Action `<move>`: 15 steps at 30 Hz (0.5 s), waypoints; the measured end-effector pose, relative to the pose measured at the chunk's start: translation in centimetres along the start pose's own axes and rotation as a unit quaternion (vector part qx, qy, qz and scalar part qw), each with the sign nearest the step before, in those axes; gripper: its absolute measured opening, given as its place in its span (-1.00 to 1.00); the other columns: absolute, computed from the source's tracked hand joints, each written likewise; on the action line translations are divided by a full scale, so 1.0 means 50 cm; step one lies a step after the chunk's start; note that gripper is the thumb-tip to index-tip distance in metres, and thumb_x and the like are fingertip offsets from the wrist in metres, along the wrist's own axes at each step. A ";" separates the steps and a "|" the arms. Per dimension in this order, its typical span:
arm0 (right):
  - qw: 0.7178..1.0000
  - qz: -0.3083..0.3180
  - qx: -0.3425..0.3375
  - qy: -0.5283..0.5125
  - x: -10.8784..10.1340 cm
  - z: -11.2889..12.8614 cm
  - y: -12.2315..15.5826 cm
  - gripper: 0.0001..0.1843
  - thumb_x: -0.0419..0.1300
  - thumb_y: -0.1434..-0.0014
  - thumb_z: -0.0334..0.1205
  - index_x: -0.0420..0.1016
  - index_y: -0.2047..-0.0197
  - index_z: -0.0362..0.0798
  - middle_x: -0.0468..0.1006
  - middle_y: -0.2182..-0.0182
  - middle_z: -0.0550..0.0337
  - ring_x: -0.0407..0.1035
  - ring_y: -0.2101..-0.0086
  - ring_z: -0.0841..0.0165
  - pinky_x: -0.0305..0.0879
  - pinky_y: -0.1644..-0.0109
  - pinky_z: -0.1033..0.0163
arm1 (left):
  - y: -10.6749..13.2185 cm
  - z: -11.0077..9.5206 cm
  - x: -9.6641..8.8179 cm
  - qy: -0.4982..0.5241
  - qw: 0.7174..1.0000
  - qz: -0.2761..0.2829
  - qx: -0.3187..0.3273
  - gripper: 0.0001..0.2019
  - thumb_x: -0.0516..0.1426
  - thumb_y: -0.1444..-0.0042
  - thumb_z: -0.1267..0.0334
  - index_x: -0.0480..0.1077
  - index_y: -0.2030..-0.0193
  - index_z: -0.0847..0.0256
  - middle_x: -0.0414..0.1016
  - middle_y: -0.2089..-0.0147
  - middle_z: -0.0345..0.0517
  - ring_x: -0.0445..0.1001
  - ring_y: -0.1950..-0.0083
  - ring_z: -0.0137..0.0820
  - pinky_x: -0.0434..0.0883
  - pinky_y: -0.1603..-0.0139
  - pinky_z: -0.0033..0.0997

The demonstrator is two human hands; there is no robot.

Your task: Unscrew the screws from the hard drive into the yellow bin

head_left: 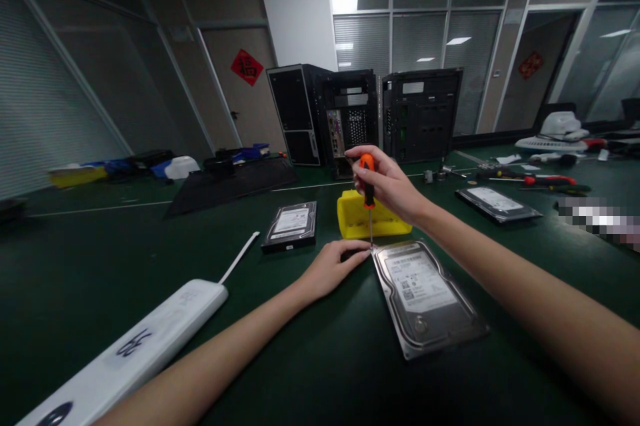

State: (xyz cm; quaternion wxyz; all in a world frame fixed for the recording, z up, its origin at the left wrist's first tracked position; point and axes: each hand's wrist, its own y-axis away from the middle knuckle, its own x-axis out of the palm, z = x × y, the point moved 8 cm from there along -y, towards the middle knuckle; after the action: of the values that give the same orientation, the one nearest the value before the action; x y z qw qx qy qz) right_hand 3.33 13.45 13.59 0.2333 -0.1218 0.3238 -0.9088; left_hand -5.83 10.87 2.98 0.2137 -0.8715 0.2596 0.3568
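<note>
My right hand (385,179) is closed around the orange and black handle of a screwdriver (369,186). The screwdriver stands upright, its tip down at the far left corner of a silver hard drive (425,293) lying label up on the table. At that same corner, the thumb and fingertips of my left hand (333,268) come together beside the tip. Whatever they pinch is too small to make out. Just behind the tip sits a yellow tray (350,216), partly covered by my right hand.
A second hard drive (291,225) lies left of the tray, and a third hard drive (497,203) to the right. A white power strip (150,339) crosses the lower left. Computer cases (300,113) stand at the back. Pliers with red handles (550,180) lie at right.
</note>
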 end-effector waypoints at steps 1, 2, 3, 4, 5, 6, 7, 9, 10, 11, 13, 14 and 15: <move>1.000 0.001 0.000 0.002 0.000 0.001 0.000 -0.71 0.11 -0.09 -0.25 0.27 0.07 0.06 0.20 0.43 0.28 0.15 0.43 0.45 0.19 0.33 0.34 | 0.000 0.000 0.000 0.000 1.000 0.000 -0.001 -0.69 0.00 -0.21 0.17 0.42 0.00 0.20 0.47 -0.04 -0.06 0.41 -0.06 -0.29 0.29 -0.11 -0.22; 1.000 0.001 -0.002 0.004 0.001 0.003 0.001 -0.71 0.11 -0.09 -0.25 0.27 0.07 0.06 0.21 0.43 0.28 0.16 0.43 0.45 0.19 0.33 0.34 | 0.000 0.000 0.000 0.001 1.000 0.000 -0.001 -0.69 0.00 -0.21 0.17 0.42 0.00 0.20 0.47 -0.04 -0.06 0.41 -0.06 -0.29 0.29 -0.10 -0.21; 1.000 0.002 -0.003 0.005 0.002 0.004 0.001 -0.71 0.10 -0.10 -0.25 0.28 0.07 0.06 0.21 0.43 0.27 0.16 0.42 0.45 0.20 0.32 0.34 | -0.001 0.001 0.000 0.001 1.000 0.000 -0.001 -0.69 0.00 -0.21 0.17 0.42 0.00 0.20 0.47 -0.04 -0.06 0.41 -0.06 -0.29 0.30 -0.10 -0.21; 1.000 0.002 -0.004 0.006 0.002 0.006 0.002 -0.71 0.10 -0.10 -0.25 0.28 0.07 0.06 0.21 0.42 0.27 0.16 0.42 0.44 0.20 0.32 0.33 | -0.001 0.001 0.000 0.001 1.000 0.001 -0.001 -0.69 0.00 -0.21 0.17 0.42 0.00 0.20 0.46 -0.04 -0.06 0.41 -0.06 -0.29 0.29 -0.10 -0.21; 1.000 0.001 -0.004 0.007 0.002 0.008 0.002 -0.71 0.11 -0.10 -0.24 0.28 0.07 0.06 0.21 0.42 0.27 0.16 0.42 0.44 0.20 0.32 0.33 | -0.001 0.001 0.000 0.002 1.000 0.000 0.000 -0.69 0.00 -0.21 0.16 0.42 0.00 0.20 0.46 -0.04 -0.06 0.41 -0.06 -0.29 0.29 -0.10 -0.21; 1.000 0.000 -0.005 0.007 0.002 0.009 0.002 -0.71 0.11 -0.10 -0.24 0.28 0.07 0.06 0.21 0.42 0.27 0.15 0.42 0.44 0.21 0.31 0.33 | 0.000 0.001 -0.001 0.002 1.000 -0.001 0.000 -0.69 0.00 -0.21 0.16 0.42 0.00 0.20 0.46 -0.04 -0.06 0.41 -0.06 -0.29 0.29 -0.10 -0.21; 1.000 -0.002 -0.004 0.006 0.001 0.011 0.002 -0.71 0.11 -0.10 -0.24 0.28 0.07 0.06 0.21 0.42 0.27 0.15 0.43 0.45 0.21 0.31 0.33 | 0.000 0.001 -0.001 0.002 1.000 -0.001 0.000 -0.68 0.00 -0.21 0.16 0.42 0.00 0.20 0.46 -0.04 -0.06 0.41 -0.06 -0.29 0.29 -0.10 -0.22; 1.000 -0.004 -0.003 0.000 0.000 0.012 0.003 -0.71 0.11 -0.10 -0.25 0.28 0.07 0.06 0.21 0.42 0.28 0.14 0.44 0.45 0.20 0.31 0.34 | 0.000 0.001 -0.001 0.003 1.000 -0.002 0.000 -0.68 0.00 -0.21 0.16 0.42 -0.01 0.20 0.46 -0.04 -0.06 0.41 -0.06 -0.29 0.29 -0.11 -0.23; 1.000 -0.004 -0.003 -0.004 0.000 0.012 0.003 -0.71 0.11 -0.10 -0.25 0.28 0.07 0.06 0.21 0.42 0.28 0.14 0.44 0.45 0.20 0.31 0.34 | 0.000 0.001 -0.001 0.004 1.000 -0.001 -0.001 -0.68 0.01 -0.21 0.16 0.42 0.00 0.21 0.47 -0.04 -0.06 0.41 -0.06 -0.30 0.29 -0.11 -0.24; 1.000 -0.001 -0.003 -0.009 0.000 0.011 0.004 -0.71 0.11 -0.10 -0.26 0.28 0.07 0.05 0.21 0.42 0.28 0.14 0.44 0.46 0.19 0.32 0.34 | 0.000 0.002 0.000 0.006 1.000 0.000 -0.003 -0.68 0.01 -0.20 0.16 0.42 -0.01 0.22 0.47 -0.03 -0.06 0.41 -0.06 -0.30 0.29 -0.11 -0.25; 1.000 0.004 -0.003 -0.016 0.002 0.008 0.004 -0.71 0.11 -0.10 -0.27 0.28 0.06 0.04 0.20 0.42 0.28 0.14 0.44 0.46 0.19 0.33 0.35 | 0.001 0.002 0.000 0.008 1.000 0.002 -0.007 -0.67 0.01 -0.20 0.16 0.41 -0.01 0.23 0.47 -0.04 -0.06 0.41 -0.06 -0.31 0.29 -0.11 -0.27; 1.000 0.006 -0.002 -0.016 0.002 0.006 0.004 -0.71 0.11 -0.10 -0.27 0.28 0.06 0.04 0.20 0.42 0.28 0.15 0.44 0.47 0.18 0.34 0.35 | 0.001 0.002 0.001 0.009 1.000 0.002 -0.008 -0.67 0.01 -0.20 0.16 0.41 -0.02 0.23 0.47 -0.04 -0.06 0.41 -0.06 -0.31 0.29 -0.11 -0.27; 1.000 0.007 -0.001 -0.014 0.003 0.003 0.004 -0.70 0.12 -0.10 -0.26 0.28 0.06 0.04 0.21 0.42 0.28 0.15 0.43 0.46 0.19 0.34 0.36 | 0.001 0.001 0.000 0.010 1.000 0.002 -0.008 -0.67 0.01 -0.20 0.15 0.41 -0.02 0.23 0.46 -0.04 -0.06 0.40 -0.06 -0.31 0.28 -0.12 -0.27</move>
State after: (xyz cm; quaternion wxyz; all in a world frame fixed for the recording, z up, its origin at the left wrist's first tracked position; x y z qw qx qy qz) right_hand 3.33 13.17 13.60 0.2440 -0.1322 0.3219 -0.9052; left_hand -5.87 10.87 2.92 0.2039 -0.8762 0.2603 0.3507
